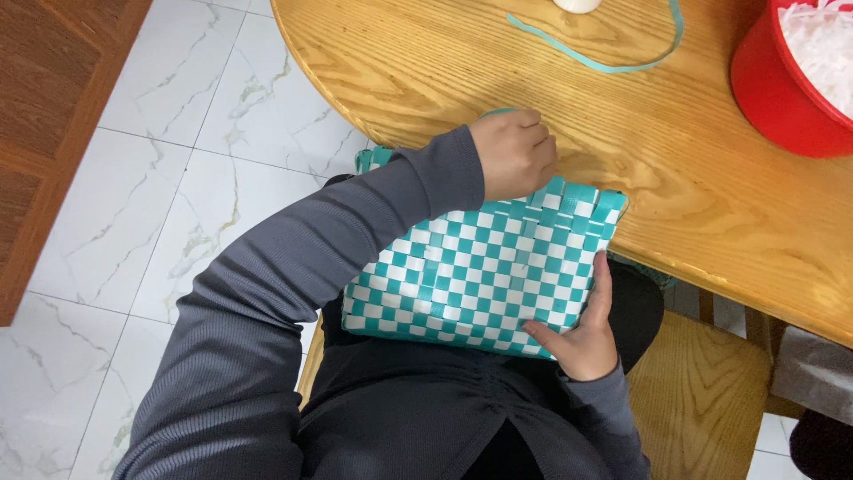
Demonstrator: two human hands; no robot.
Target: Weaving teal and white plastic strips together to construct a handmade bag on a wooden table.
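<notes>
Woven basket (480,267) in teal and white checks lies across the person's lap at the centre of the frame, its upper edge leaning on the rim of the round wooden table (693,178). The left hand (515,153) is clenched at that upper edge, apparently pinching a teal strip — the fingertips are hidden, so the grip itself cannot be confirmed. The right hand (582,333) presses flat against the lower right corner, steadying the panel. Judging from this, the weave would go best if that brace stays firm and the strip is pulled snug and level with its row. A loose teal strip (613,64) curls on the table at upper centre; a red bucket (773,89) of white material is cut off at the upper right.
</notes>
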